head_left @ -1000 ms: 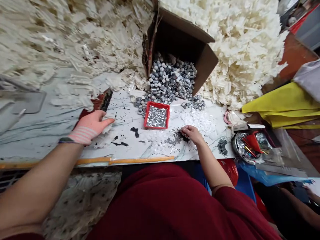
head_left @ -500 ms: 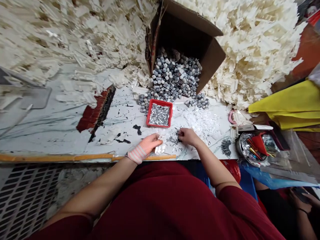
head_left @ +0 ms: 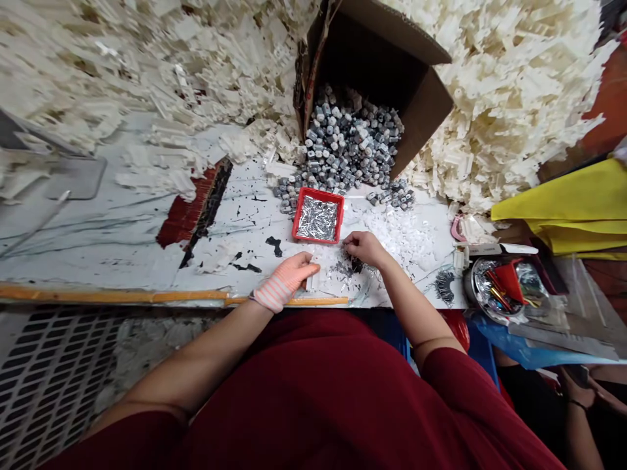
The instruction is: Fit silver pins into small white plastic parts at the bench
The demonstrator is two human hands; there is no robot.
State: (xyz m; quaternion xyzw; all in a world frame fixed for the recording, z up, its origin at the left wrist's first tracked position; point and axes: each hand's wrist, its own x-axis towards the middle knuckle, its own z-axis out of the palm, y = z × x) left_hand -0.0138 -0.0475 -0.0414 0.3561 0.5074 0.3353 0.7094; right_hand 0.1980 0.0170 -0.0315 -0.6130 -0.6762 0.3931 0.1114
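Observation:
My left hand [head_left: 288, 278], in a striped pink fingerless glove, rests on the white marbled table [head_left: 122, 261] with its fingers on a white plastic piece [head_left: 310, 279]. My right hand [head_left: 363, 248] is bunched just above a scatter of small dark metal pins [head_left: 345, 269]; anything between its fingers is hidden. A red tray [head_left: 317, 215] lined with foil and holding silvery pins sits beyond both hands. Behind it, grey metal parts [head_left: 347, 143] spill from a tipped cardboard box [head_left: 392, 59].
Heaps of cream plastic pieces [head_left: 509, 111] rise on both sides of the box. To the right are a metal bowl with red items [head_left: 494, 287] and yellow cloth [head_left: 558, 209]. An orange strip [head_left: 117, 295] lines the table's near edge. Another person's hand [head_left: 578, 398] shows at lower right.
My left hand has swung in from the table's left side to the middle, next to my right hand. My right hand has shifted slightly up and left over the pins.

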